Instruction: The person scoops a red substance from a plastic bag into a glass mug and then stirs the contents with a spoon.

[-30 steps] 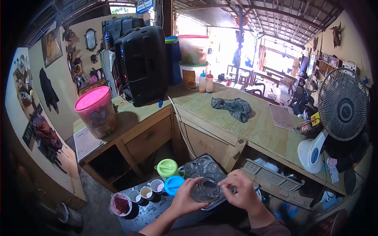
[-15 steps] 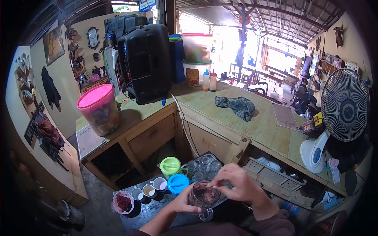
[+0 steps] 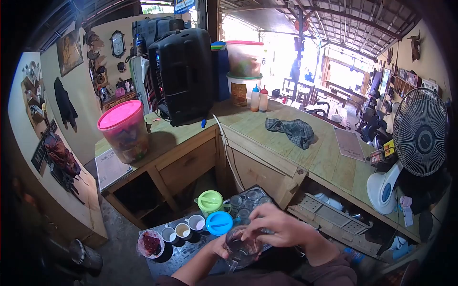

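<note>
My left hand (image 3: 220, 249) is wrapped round a clear glass jug (image 3: 243, 255), tilted so its mouth faces me, with its handle near the bottom of the view. Over the jug's mouth, my right hand (image 3: 273, 228) has its fingers bent together at the rim; what they pinch, if anything, is hidden. Just beyond the jug are a blue-lidded pitcher (image 3: 219, 223) and a green-lidded pitcher (image 3: 210, 202). Several clear glasses (image 3: 248, 198) stand on a dark tray behind my right hand.
Left of the pitchers are small cups (image 3: 182, 230) and a plastic-lined tub of dark red stuff (image 3: 151, 244). A wooden counter (image 3: 248, 131) bears a pink-lidded tub (image 3: 123, 131), a black speaker (image 3: 183, 76), a checked cloth (image 3: 291, 132) and, at right, a white fan (image 3: 420, 138).
The jug has turned in my left hand, its handle swinging leftward. My right hand has shifted slightly left and lower, closer over the mouth. The whole view has moved a little.
</note>
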A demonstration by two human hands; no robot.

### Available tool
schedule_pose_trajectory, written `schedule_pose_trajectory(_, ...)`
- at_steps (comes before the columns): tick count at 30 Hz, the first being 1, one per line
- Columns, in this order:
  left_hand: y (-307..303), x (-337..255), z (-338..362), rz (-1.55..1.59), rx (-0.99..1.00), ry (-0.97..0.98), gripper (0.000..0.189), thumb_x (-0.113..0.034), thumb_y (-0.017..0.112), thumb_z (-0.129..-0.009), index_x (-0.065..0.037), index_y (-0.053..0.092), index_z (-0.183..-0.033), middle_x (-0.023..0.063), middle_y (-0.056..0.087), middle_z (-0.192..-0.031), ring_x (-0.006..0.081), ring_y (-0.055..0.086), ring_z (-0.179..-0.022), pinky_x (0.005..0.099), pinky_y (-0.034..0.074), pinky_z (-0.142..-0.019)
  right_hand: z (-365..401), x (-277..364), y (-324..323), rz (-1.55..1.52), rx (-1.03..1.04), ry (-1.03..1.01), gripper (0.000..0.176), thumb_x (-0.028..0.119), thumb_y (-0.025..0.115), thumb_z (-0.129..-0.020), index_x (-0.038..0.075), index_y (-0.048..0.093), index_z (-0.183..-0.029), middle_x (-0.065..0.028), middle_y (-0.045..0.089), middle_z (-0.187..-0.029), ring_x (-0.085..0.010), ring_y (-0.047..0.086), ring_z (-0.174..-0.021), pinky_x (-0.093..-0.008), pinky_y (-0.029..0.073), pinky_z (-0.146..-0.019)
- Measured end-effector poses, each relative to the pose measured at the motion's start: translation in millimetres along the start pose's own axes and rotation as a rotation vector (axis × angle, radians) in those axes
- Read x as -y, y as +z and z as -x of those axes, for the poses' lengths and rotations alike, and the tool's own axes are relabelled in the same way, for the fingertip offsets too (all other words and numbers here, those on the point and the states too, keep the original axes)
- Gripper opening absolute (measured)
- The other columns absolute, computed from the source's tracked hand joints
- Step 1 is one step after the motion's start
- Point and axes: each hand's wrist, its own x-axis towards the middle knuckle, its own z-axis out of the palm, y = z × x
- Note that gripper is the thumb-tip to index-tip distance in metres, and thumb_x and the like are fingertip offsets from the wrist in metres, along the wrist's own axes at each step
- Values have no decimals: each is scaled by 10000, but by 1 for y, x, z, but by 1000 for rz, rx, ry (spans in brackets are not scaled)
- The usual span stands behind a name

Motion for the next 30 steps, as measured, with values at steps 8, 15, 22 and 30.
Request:
schedule_pose_trajectory(8,-5,1,8,-93,-98,-36,1088,-463,890,-619,28,351,-1426,125,520,-1333,201,534,-1187,371,405,-1038,1,7,-2,152,-50,-167,225,87,749,-714,108,722,-937,-21,674,-832,-225,538,-818,-366,394,-872)
schedule_pose_trajectory(15,17,-33,-7,-334,-239,-77,993,-435,893,-630,37,427,-1369,104,572,-1258,183,558,-1141,352,420,-1014,18,13,-15,236,-187,-188,224,93,724,-737,97,675,-955,-42,562,-799,-213,572,-809,-371,394,-826)
schedule_pose_trajectory(22,23,-45,-12,-772,-194,-132,906,-367,901,-646,29,468,-1337,95,660,-1077,173,627,-961,323,488,-900,38,11,-13,290,-280,-56,143,118,714,-754,112,658,-885,-47,574,-797,-241,567,-794,-371,405,-814)
schedule_pose_trajectory(30,49,-61,-22,-1158,-299,-165,903,-368,909,-624,31,499,-1322,131,660,-1133,198,630,-1061,321,478,-944,50,-4,-4,180,-333,55,123,70,646,-780,91,593,-890,-35,639,-814,-247,582,-760,-381,415,-757)
